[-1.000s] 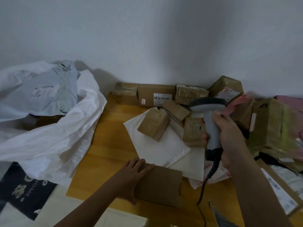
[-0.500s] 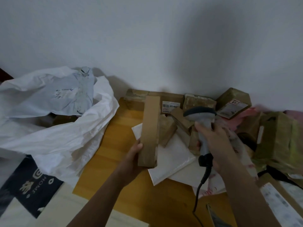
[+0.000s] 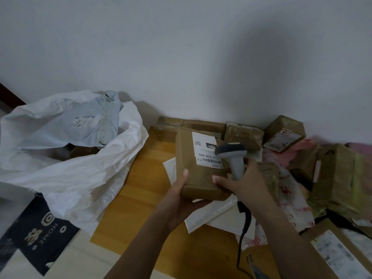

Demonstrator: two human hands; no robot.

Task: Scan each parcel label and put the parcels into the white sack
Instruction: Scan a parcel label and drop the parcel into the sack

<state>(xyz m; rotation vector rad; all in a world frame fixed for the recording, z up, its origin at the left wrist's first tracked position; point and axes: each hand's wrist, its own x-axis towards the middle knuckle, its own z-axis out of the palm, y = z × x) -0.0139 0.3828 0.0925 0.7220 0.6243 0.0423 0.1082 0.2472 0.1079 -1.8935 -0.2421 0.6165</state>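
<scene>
**Cardboard parcel up in both hands, scanner right over the label**

So the left hand (image 3: 182,200) has the brown cardboard parcel (image 3: 198,174) from underneath, thumb curled up along its left edge, holding it tilted above the wooden table (image 3: 141,190) near the middle. The white label (image 3: 207,151) faces up, printed upside down from this angle, barcode at its lower right.

The right hand (image 3: 244,182) is wrapped around the grey scanner (image 3: 233,156) handle, and one finger stretches out to touch the parcel's lower right corner. The scanner head sits just over the label's right edge, cable hanging down toward the table's near edge.

The white sack (image 3: 84,178) slumps off the table's left edge, mouth open, with a grey mailer bag (image 3: 88,125) inside. More brown boxes (image 3: 243,135) line the table's far edge against the wall, and white padded envelopes (image 3: 213,214) lie under the held parcel.
</scene>
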